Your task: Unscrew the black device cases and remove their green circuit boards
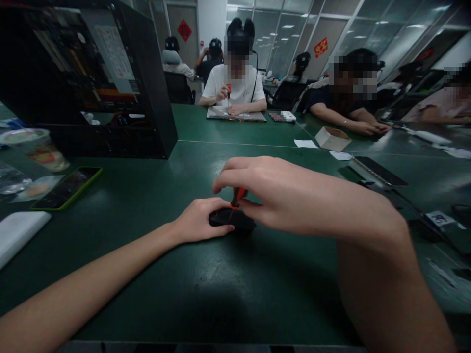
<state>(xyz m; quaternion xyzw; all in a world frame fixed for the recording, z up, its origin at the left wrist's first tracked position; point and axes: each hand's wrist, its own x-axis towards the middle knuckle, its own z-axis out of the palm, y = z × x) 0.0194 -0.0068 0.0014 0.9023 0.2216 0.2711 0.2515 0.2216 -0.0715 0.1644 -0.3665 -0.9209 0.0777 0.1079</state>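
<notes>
A black computer mouse lies on the green table in front of me. My left hand grips it from the left, thumb along the near side and fingers over the far side. Above the mouse, my right hand is closed around a red and black screwdriver, which stands roughly upright. Its shaft points down at the mouse; where the tip meets the mouse is too small to make out. Part of the handle is hidden behind my fingers.
An open black computer case stands at the left. Near it are a plastic cup, a green-edged phone and a white object. A small box and a dark flat device lie at right. Across the table, a person holds a screwdriver.
</notes>
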